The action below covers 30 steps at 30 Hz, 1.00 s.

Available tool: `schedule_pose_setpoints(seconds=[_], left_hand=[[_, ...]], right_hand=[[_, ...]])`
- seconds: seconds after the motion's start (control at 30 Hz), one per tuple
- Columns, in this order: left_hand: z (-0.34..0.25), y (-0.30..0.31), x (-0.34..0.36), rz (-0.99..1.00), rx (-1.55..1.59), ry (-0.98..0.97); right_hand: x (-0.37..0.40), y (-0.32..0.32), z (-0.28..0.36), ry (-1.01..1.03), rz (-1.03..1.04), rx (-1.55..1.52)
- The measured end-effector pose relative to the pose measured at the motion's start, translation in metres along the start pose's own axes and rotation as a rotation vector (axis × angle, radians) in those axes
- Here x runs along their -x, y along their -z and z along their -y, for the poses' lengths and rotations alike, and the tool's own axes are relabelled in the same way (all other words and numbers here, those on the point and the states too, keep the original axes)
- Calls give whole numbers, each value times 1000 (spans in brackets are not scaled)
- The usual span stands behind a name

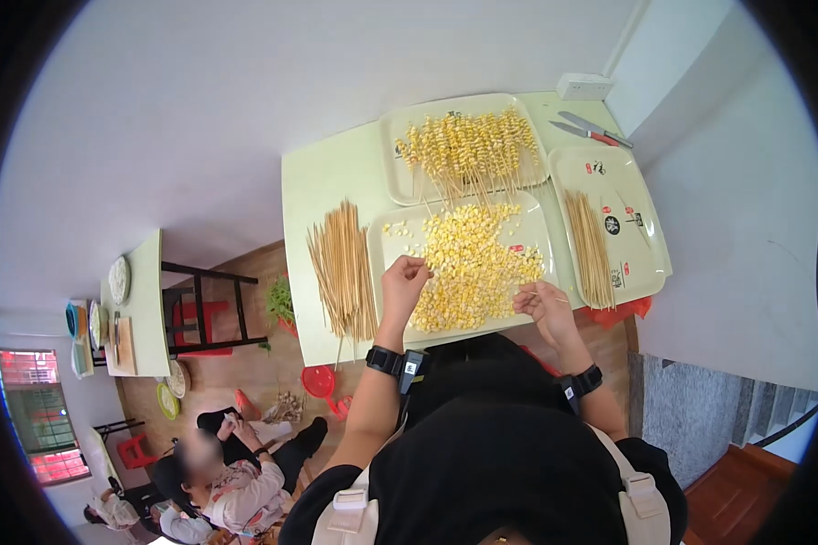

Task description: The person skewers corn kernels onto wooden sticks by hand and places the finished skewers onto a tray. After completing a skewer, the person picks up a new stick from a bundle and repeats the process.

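Loose yellow corn kernels (468,263) cover much of a cream tray (389,243) in front of me. Over its left part is my left hand (405,280), thumb and fingers pinched together; whatever lies between the tips is too small to make out. At the tray's right edge my right hand (545,307) grips a thin bamboo skewer (560,299), seen only in part. Behind, a second tray (393,123) bears several skewers threaded with corn (468,145), their bare ends pointing toward me.
Bare bamboo skewers (341,268) lie piled on the table's left side. More skewers (591,250) rest on a right-hand tray (641,259). Two knives (591,132) lie at the far right corner. Lower left, a person (236,481) sits near a red basin (318,381).
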<state>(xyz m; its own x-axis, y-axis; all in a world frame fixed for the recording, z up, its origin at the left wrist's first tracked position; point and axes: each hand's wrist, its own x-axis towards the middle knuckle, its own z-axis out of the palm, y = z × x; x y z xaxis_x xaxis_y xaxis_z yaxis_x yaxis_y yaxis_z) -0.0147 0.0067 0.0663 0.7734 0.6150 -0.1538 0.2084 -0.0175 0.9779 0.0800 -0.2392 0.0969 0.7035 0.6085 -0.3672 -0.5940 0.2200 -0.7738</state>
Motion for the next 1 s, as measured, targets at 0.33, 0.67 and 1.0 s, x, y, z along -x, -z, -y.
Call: schedule_pose_setpoints(seconds=[0.33,0.67,1.0], left_hand=[[47,11,-2,-125,-65,44],[67,37,18,-5,-128,149],[65,48,-7,-84,-195,154]], right_hand=[[-31,23,14,14,-48,-98],[-150,-2,17,168,-59,-48],[-170,22,-3,94,-279,917]])
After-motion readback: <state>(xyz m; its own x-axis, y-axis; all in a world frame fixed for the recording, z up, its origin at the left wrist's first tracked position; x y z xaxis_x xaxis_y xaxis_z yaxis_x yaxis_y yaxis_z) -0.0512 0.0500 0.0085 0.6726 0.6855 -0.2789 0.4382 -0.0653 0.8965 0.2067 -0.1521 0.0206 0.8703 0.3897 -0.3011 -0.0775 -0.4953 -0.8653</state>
